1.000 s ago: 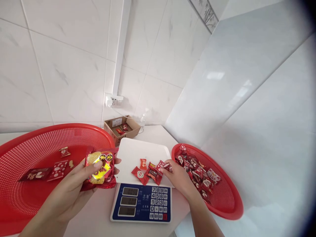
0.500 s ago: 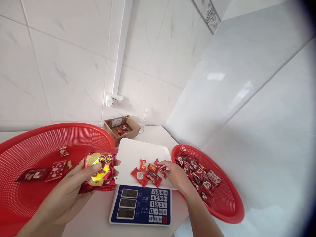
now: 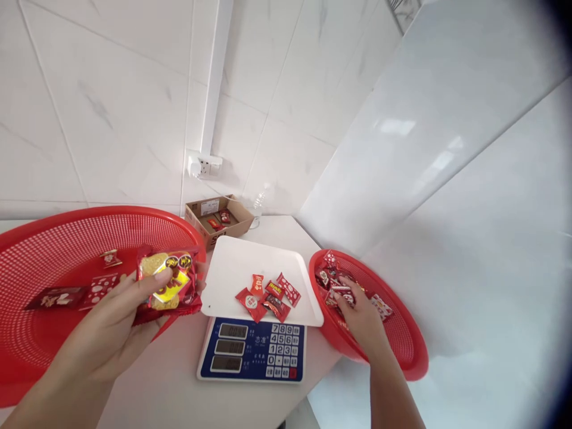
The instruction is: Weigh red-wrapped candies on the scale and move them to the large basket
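My left hand (image 3: 118,310) is closed round a red and yellow biscuit packet (image 3: 170,280), its thumb across the front. Other red packaging seems to sit behind that packet, mostly hidden. At the right, my right hand (image 3: 361,316) reaches into the smaller red basket (image 3: 404,351), thumb and fingers closed on a small red-and-white candy packet (image 3: 342,292). Many dark red candy packets lie under and around it. On the white pan (image 3: 241,256) of the weighing scale (image 3: 252,351) lie several small wrapped candies (image 3: 274,307), among them a red dotted packet (image 3: 288,289).
A large red basket (image 3: 129,214) with a few packets inside stands at the left. Behind the scale is an open cardboard box (image 3: 241,223) holding small packets. A clear bottle (image 3: 260,199) and a wall socket (image 3: 205,165) are at the back.
My right hand has let go of the dotted packet on the pan and moved right into the smaller basket, closing on another packet. My left hand still holds the biscuit packet. The view has shifted slightly.
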A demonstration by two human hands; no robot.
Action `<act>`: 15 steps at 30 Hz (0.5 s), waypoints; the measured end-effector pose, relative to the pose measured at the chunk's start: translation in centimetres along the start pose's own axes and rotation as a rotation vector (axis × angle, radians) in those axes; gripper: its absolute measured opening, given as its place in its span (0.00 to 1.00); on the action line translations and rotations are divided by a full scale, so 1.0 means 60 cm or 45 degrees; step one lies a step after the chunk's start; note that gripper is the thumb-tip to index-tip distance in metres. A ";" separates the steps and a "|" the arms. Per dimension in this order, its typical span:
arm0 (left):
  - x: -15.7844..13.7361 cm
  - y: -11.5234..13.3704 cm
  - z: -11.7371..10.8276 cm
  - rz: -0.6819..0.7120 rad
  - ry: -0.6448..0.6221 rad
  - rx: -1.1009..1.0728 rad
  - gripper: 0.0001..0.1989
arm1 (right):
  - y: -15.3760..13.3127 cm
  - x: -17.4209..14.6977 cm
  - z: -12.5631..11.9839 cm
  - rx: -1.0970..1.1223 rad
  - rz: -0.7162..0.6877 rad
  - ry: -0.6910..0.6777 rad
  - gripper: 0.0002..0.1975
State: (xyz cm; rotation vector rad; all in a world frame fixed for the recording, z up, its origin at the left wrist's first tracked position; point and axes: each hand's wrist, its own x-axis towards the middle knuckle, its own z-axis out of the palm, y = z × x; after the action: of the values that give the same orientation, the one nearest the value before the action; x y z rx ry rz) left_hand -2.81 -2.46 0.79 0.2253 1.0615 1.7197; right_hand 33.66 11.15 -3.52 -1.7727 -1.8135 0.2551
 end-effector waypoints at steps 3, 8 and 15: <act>-0.002 0.002 0.005 -0.005 -0.002 -0.031 0.23 | 0.042 -0.011 -0.006 -0.112 0.122 0.068 0.31; -0.008 0.004 0.013 0.036 -0.060 -0.030 0.17 | 0.081 -0.030 0.007 -0.253 0.173 0.097 0.35; -0.008 0.003 0.015 0.039 -0.067 0.007 0.15 | 0.077 -0.032 0.011 -0.189 0.239 -0.101 0.24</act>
State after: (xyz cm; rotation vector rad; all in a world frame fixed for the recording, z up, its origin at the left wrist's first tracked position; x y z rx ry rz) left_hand -2.19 -2.37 1.61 0.2902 1.0296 1.7291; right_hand 37.16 9.91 -6.98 -2.0677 -1.7606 0.2743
